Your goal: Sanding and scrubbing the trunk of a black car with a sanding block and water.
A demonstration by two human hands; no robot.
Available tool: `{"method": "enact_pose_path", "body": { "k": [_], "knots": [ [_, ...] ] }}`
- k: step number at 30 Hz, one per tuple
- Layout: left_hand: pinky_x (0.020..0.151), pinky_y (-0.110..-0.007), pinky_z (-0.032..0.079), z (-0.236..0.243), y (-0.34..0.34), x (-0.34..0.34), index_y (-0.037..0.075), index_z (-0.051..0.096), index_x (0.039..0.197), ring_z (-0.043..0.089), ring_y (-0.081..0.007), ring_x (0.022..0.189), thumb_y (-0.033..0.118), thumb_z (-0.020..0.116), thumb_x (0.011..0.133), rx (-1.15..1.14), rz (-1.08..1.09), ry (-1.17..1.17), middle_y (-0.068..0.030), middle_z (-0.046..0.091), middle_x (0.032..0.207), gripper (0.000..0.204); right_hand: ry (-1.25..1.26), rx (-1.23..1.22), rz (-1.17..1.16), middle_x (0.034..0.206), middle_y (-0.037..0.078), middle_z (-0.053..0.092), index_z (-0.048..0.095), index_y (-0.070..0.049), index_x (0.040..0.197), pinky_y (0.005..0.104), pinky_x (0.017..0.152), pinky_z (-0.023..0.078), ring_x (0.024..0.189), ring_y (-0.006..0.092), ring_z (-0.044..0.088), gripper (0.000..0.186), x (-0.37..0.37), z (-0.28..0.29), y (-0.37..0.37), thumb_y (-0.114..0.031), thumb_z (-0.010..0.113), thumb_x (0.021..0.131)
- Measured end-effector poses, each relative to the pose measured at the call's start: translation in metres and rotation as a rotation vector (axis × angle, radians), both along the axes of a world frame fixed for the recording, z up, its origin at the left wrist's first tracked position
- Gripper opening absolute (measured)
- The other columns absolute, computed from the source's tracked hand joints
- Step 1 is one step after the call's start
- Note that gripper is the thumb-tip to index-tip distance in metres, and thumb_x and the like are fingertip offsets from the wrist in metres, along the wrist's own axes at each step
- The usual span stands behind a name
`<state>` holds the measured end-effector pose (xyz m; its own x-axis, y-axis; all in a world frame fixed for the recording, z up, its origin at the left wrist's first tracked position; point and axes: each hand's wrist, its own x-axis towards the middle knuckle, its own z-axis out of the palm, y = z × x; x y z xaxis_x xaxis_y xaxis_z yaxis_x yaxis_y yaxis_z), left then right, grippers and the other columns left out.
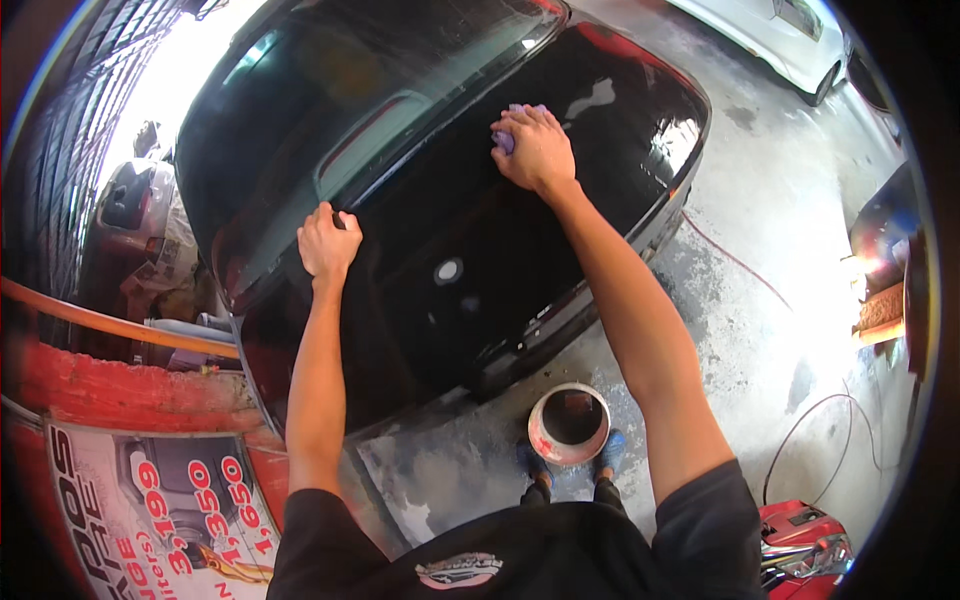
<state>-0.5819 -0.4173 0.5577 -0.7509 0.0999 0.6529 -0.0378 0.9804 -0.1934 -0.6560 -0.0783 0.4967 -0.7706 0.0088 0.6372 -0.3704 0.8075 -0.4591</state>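
A black car's rear fills the upper middle of the head view, with its glossy trunk lid and rear window. My right hand presses a small purple cloth flat on the trunk lid near the window's lower edge. My left hand rests on the lid by the window's corner, fingers curled, holding nothing that I can see. A round emblem sits on the lid between my arms.
A pink-rimmed bucket stands on the wet concrete floor by my blue shoes. A thin red cord runs across the floor. A white car is far right. A red machine sits lower right, a red wall with a poster left.
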Motion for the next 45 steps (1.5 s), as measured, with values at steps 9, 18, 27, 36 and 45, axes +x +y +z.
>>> {"method": "enact_pose_path", "body": {
  "k": [9,18,27,36,45],
  "knots": [
    [0.067,-0.046,0.042,-0.046,0.058,0.184,0.007,0.054,0.079,0.056,-0.0351,0.072,0.017,0.066,0.079,0.114,-0.233,-0.153,-0.0137,0.054,0.075,0.016,-0.045,0.05,-0.031,0.138,0.005,0.066,0.074,-0.016,0.119,0.044,0.122,0.033,0.139,0.0273,0.051,0.039,0.003,-0.002,0.017,-0.027,0.072,0.081],
    [0.075,-0.051,0.05,-0.007,0.019,-0.009,0.001,0.061,0.083,0.066,-0.0403,0.079,0.02,0.061,0.086,0.001,-0.082,0.061,-0.0207,0.068,0.082,0.02,0.03,0.013,0.044,0.133,0.007,0.068,0.076,-0.016,0.114,0.0454,0.121,0.032,0.135,0.0269,0.053,0.038,-0.001,-0.005,-0.006,-0.031,0.074,0.08],
    [0.068,-0.047,0.042,-0.039,0.084,0.186,0.006,0.054,0.079,0.058,-0.0371,0.076,0.014,0.066,0.081,0.106,-0.273,-0.222,-0.0155,0.055,0.076,0.014,0.031,0.017,-0.018,0.133,0.007,0.068,0.076,-0.016,0.115,0.0461,0.123,0.03,0.134,0.0277,0.054,0.038,-0.002,-0.01,0.011,-0.027,0.075,0.079],
    [0.079,-0.053,0.05,-0.006,0.054,0.003,0.0,0.062,0.087,0.066,-0.0433,0.084,0.023,0.059,0.089,0.011,-0.074,0.005,-0.0237,0.069,0.087,0.023,0.071,-0.027,0.044,0.132,0.006,0.068,0.076,-0.015,0.114,0.0456,0.122,0.031,0.134,0.0268,0.054,0.037,-0.007,-0.004,0.005,-0.028,0.075,0.08],
    [0.07,-0.048,0.044,-0.032,0.117,0.161,0.007,0.055,0.081,0.057,-0.0364,0.077,0.014,0.064,0.084,0.092,-0.261,-0.193,-0.0141,0.056,0.078,0.012,-0.036,0.028,0.011,0.138,0.008,0.065,0.073,-0.016,0.121,0.048,0.123,0.03,0.14,0.0297,0.05,0.042,0.0,-0.009,0.022,-0.027,0.074,0.081]
  ]
}}
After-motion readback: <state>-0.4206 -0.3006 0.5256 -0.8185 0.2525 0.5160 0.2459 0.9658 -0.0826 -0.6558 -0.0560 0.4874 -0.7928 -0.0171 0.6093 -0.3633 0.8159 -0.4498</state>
